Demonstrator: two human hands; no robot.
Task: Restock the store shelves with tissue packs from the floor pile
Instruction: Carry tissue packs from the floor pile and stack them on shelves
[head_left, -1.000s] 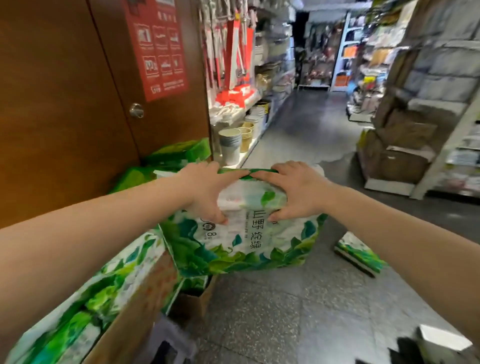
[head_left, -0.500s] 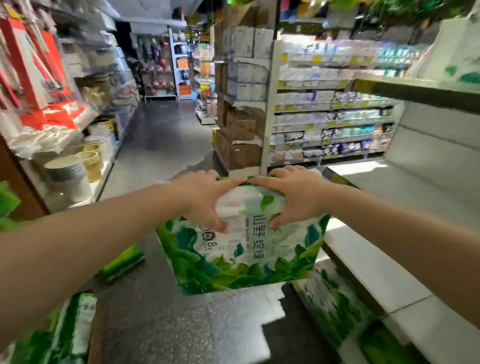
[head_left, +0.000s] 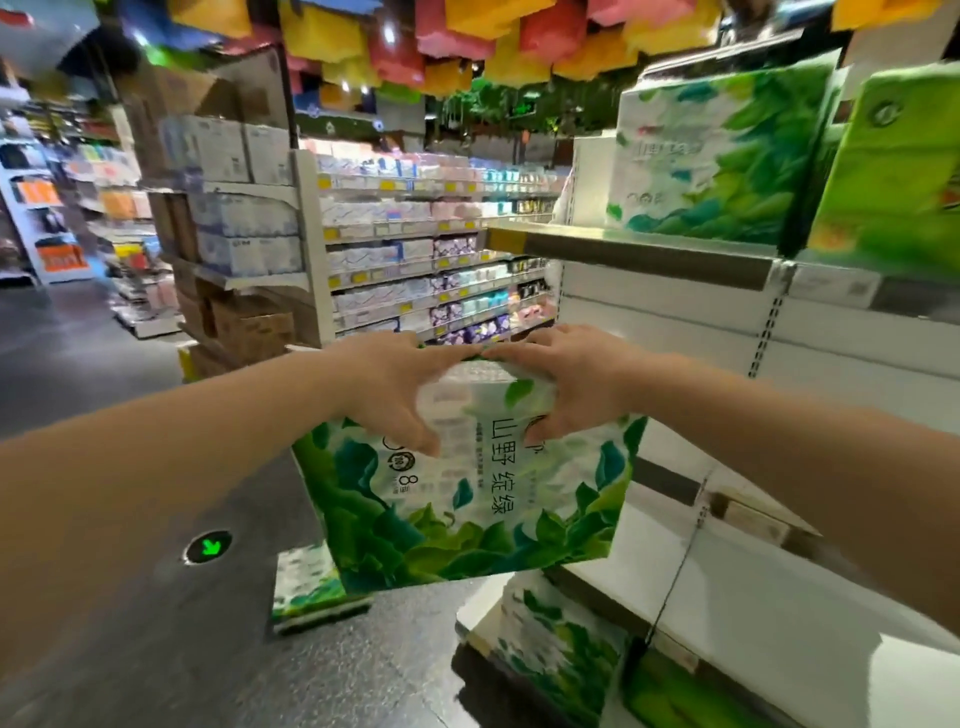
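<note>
Fingers of my left hand (head_left: 395, 392) and right hand (head_left: 566, 379) pinch the tissue pack (head_left: 467, 488) by its top, hanging mid-air over the floor. Shelf (head_left: 779, 582) sits at three o'clock; I judge the wrapper could slip, or the pack could clip the shelf edge.

Head view, forward-down, close over hands (head_left: 483, 384)

A shop: aisles of stocked shelves (head_left: 415, 270) bearing yellow price tags (head_left: 387, 185).
</note>
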